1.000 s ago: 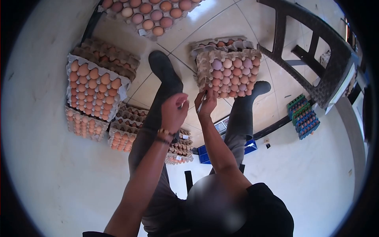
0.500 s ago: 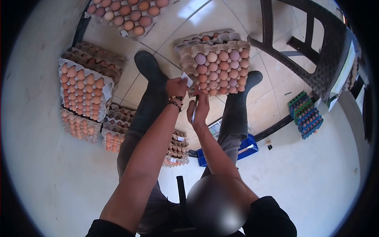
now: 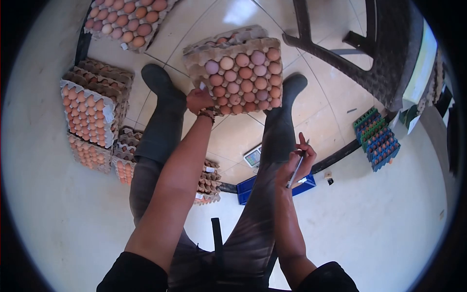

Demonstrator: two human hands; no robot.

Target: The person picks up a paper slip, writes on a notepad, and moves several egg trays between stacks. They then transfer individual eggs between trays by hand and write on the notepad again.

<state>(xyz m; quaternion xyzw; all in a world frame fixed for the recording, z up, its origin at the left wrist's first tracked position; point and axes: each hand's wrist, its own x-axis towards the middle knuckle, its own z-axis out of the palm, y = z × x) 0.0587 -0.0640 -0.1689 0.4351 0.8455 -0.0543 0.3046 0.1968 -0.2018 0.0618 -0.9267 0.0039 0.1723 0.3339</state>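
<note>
My left hand (image 3: pixel 198 100) is at the lower left corner of a stack of grey cardboard trays, closed on a small white paper slip (image 3: pixel 202 86) at the tray's edge. Rows of brown eggs (image 3: pixel 245 86) fill the top egg tray (image 3: pixel 197 68) of this stack, between my boots. A pen (image 3: pixel 296 170) is in my right hand (image 3: pixel 302 163), which is beside my right knee, away from the trays.
More egg trays stand in stacks at left (image 3: pixel 87 117), and another tray of eggs (image 3: pixel 126 22) is at upper left. A dark plastic chair (image 3: pixel 379 82) is at upper right. Blue and green egg trays (image 3: pixel 377 138), a blue crate (image 3: pixel 245 190) and a scale (image 3: pixel 253 156) are nearer the wall.
My right hand has drawn back from the trays to the right, keeping the pen. My left hand has brought the white slip to the tray's corner. The camera view has shifted.
</note>
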